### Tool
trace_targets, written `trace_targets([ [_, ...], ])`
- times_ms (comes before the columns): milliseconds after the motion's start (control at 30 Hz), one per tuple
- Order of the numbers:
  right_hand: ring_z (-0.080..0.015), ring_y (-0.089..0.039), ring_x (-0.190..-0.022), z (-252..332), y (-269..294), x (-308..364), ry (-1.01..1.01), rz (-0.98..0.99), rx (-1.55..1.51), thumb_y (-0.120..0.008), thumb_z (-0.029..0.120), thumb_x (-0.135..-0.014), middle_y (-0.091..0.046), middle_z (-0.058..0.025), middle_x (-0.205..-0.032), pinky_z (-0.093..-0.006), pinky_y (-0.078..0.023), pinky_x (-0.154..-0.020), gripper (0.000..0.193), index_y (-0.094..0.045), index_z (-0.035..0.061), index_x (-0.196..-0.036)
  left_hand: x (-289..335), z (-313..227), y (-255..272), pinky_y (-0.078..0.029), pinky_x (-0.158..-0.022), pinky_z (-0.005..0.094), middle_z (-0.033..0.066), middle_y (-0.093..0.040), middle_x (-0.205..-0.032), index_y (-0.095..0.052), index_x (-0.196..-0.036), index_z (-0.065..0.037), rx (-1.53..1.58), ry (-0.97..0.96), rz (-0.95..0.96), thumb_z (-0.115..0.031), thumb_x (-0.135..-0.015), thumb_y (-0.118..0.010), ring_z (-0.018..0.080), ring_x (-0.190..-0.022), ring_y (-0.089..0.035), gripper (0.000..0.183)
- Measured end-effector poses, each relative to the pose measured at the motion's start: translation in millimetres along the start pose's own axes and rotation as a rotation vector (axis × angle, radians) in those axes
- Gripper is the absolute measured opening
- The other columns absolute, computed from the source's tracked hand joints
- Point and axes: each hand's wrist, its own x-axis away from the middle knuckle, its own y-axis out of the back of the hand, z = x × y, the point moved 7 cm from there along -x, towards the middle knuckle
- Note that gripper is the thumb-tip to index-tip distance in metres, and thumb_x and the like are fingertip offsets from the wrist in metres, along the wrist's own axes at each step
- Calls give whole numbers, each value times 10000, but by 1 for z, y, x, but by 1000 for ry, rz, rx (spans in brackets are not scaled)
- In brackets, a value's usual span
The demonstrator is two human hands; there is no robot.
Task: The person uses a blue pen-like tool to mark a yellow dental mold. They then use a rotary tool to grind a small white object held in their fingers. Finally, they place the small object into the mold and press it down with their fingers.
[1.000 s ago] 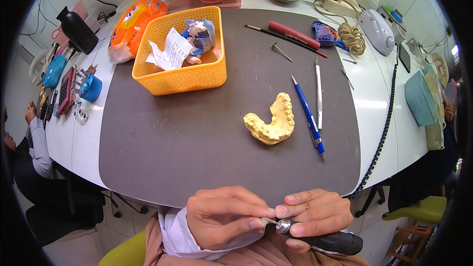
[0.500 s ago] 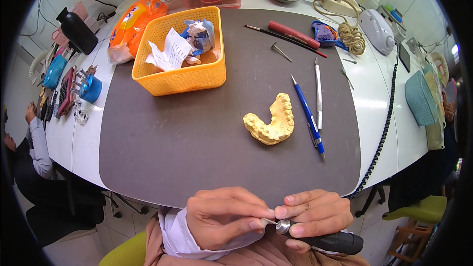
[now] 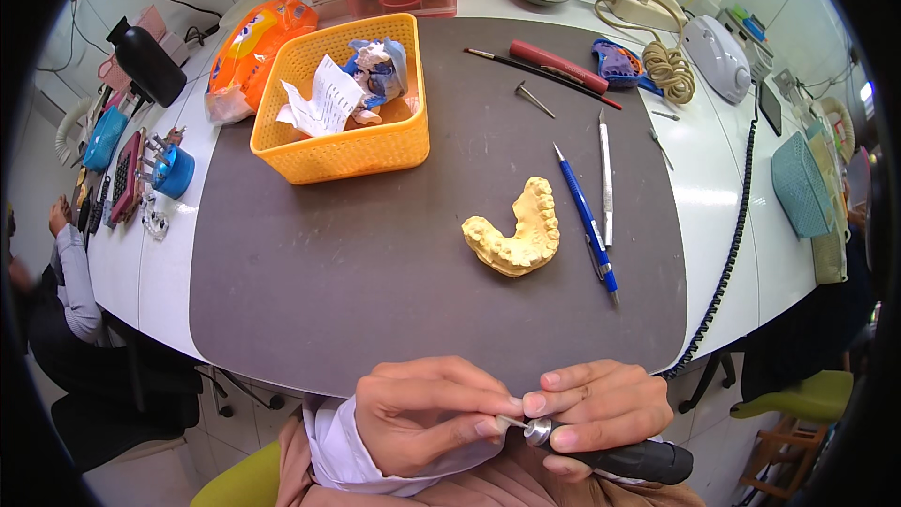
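At the near edge of the table, my right hand (image 3: 605, 406) grips a black rotary handpiece (image 3: 631, 460) with a silver nose. A thin metal bur (image 3: 513, 422) sticks out of that nose toward my left hand (image 3: 441, 418). The left thumb and fingers are pinched together at the bur's tip, on a small pale piece mostly hidden by the fingertips. Both hands almost meet there. Beyond them, a cream plaster dental cast (image 3: 518, 246) rests on the grey mat (image 3: 375, 272), its teeth facing up. Right of the cast lie a blue mechanical pencil (image 3: 587, 221) and a silver scalpel handle (image 3: 606, 178).
A yellow basket (image 3: 347, 158) holding paper and a wrapped lump stands at the mat's far left. Toward the far right lie a brush, a pink stick (image 3: 558, 66) and a blue impression tray (image 3: 619, 64). A black coiled cord (image 3: 727, 263) runs down the right side.
My hands, the handpiece and the things on the mat look the same; only the view has shifted very slightly.
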Motion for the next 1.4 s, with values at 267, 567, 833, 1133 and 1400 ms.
trace_targets([
  [267,-292,-658,-866,0,5,15,116,-41,4,-711,127,-774,-676,-126,-716,-438,-338,-1022,184,-576,59,-880,-1,-3,-1,-513,-698,279,184,-646,-902,-649,-966,61,127,21,9,57,-797,-619,198,-778,-637,172],
  [567,-260,-654,-903,7,-3,8,-133,-65,137,-707,175,-780,-683,-95,-753,-412,-327,-1035,219,-549,122,-922,-2,-3,-2,-512,-683,290,197,-644,-904,-625,-980,87,221,5,1,76,-809,-596,200,-761,-631,174],
  [833,-244,-657,-901,3,-3,5,-101,-4,94,-721,180,-767,-684,-80,-753,-377,-411,-965,235,-550,134,-922,-2,-3,-2,-514,-672,293,197,-643,-889,-623,-980,89,237,0,17,89,-805,-594,198,-751,-629,178],
  [1133,-256,-663,-870,2,-3,4,-46,-38,28,-739,144,-745,-677,-102,-716,-370,-449,-923,232,-576,92,-903,-1,-2,-2,-516,-675,284,189,-641,-885,-628,-974,81,212,-2,1,102,-797,-594,191,-751,-632,182],
  [1400,-259,-670,-843,0,-2,3,-49,-60,-7,-742,120,-733,-672,-112,-696,-366,-467,-896,221,-586,77,-883,-2,-2,-1,-517,-679,278,187,-644,-882,-634,-967,75,149,-6,-1,98,-789,-604,191,-745,-638,182],
])
